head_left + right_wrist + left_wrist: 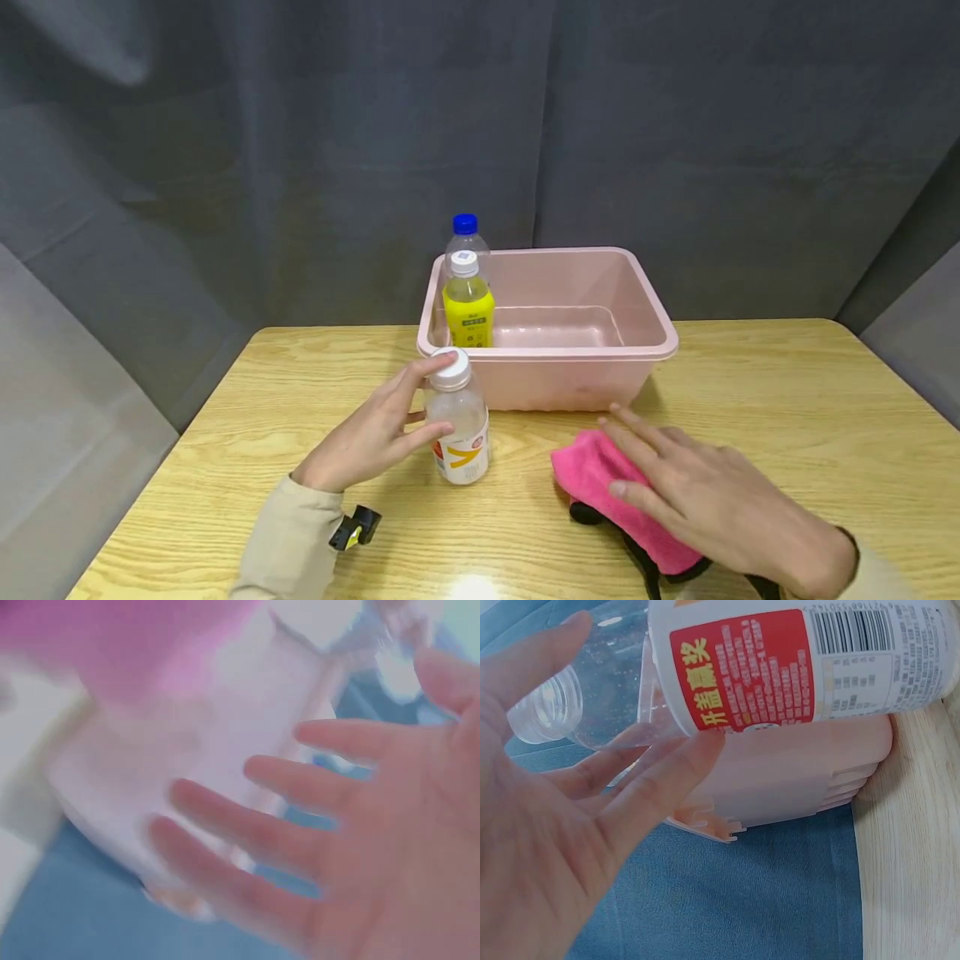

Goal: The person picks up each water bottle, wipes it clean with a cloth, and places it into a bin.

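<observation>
A clear plastic bottle [459, 417] with a white cap and a white label stands on the table in front of the pink basin [555, 379]. My left hand [382, 433] holds it near the top, index finger across the cap and thumb against the side. The left wrist view shows its red label panel [742, 671] close up. My right hand [705, 492] hovers over or rests on a bright pink cloth [600, 475]; contact cannot be told. In the right wrist view its fingers [232, 825] are spread and hold nothing.
Inside the basin's left end stand a yellow-labelled bottle [469, 312] with a white cap and, behind it, a clear bottle with a blue cap [465, 224]. Black strap-like parts [637, 554] show under the cloth. A dark curtain [675, 167] hangs behind the wooden table [337, 367].
</observation>
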`<state>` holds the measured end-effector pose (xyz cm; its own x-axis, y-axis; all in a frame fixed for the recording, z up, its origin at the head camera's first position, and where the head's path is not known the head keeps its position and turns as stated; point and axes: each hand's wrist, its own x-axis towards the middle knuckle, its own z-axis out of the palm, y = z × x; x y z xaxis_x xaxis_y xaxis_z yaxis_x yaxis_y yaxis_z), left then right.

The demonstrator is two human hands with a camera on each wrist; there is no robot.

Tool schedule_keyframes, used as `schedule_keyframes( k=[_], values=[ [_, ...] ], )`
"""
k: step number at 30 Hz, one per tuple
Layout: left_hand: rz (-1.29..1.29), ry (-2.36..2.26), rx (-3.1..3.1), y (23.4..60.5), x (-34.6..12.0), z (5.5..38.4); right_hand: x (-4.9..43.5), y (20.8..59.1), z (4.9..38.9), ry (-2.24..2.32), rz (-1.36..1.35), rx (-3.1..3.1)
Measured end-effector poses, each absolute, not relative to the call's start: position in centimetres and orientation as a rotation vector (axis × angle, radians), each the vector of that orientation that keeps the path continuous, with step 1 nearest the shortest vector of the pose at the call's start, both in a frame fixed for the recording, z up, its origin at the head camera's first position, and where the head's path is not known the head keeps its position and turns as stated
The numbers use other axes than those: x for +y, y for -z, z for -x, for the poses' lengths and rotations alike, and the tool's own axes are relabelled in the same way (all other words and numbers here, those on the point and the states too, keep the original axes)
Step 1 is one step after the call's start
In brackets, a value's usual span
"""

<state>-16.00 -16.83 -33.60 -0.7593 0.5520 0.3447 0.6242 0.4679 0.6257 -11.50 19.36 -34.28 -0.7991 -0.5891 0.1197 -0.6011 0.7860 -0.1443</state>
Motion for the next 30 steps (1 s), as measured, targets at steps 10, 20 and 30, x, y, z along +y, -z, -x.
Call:
schedule_keyframes(
  k=[10, 20, 30],
  values=[
    [1.025, 1.169, -2.629, 33.6, -17.1, 16.0, 20.9, 31.5, 18.0, -0.321, -0.760, -2.358],
    [1.033, 1.178, -2.624, 33.6, -16.9, 16.0, 21.8, 32.9, 19.9, -0.319, -0.636, -2.631],
    [1.028, 1.146, -2.603, 33.5, -16.7, 15.9, 21.5, 32.8, 19.7, -0.338, -0.566, -2.699]
  ],
)
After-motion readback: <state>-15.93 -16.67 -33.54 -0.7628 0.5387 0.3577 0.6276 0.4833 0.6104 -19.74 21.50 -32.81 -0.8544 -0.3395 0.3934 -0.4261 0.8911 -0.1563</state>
